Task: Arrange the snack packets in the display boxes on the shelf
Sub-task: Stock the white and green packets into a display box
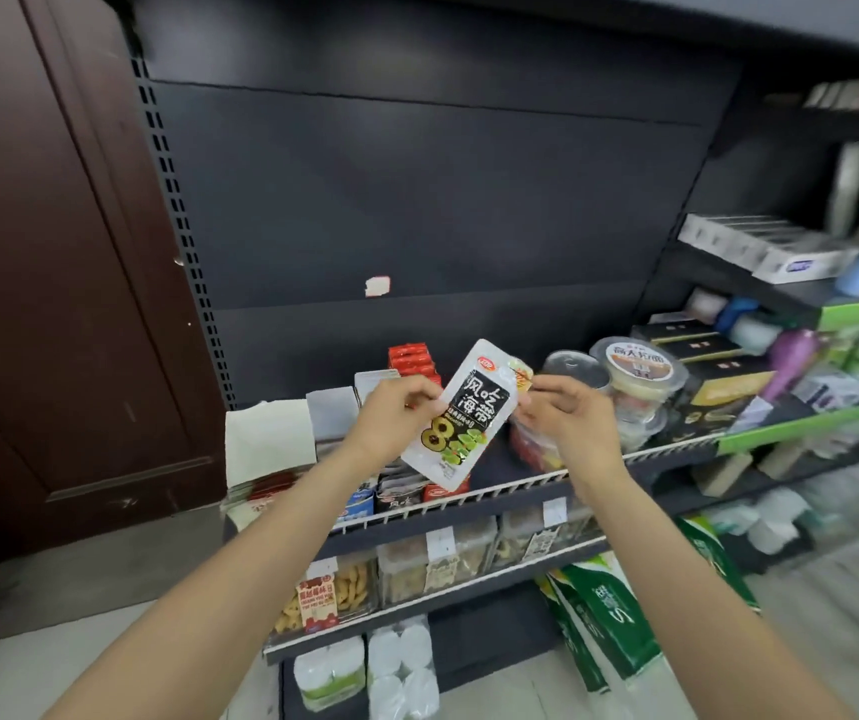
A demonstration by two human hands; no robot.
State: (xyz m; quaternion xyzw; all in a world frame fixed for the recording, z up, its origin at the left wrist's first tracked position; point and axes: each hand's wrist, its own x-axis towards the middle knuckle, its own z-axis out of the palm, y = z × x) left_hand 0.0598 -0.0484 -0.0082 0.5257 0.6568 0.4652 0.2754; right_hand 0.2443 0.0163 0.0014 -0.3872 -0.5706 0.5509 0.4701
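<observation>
- The person is holding a white snack packet [461,415] up above the shelf [469,498], tilted toward one o'clock.
- Left hand [391,415] is pinching its nine o'clock edge; right hand [570,415] is pinching its three o'clock edge, fingers curled.
- Next move, likely: lowering it upright into the display boxes [396,493] at six o'clock, beside matching packets.

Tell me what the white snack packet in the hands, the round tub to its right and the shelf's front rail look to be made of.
Snack packet: glossy plastic film, probably; it catches glare and has flat sealed edges.
Round tub: clear, shiny plastic, apparently; the contents show through the wall under a printed lid.
Front rail: looks like white-coated metal wire, with thin evenly spaced uprights; the coating is a guess.
</observation>
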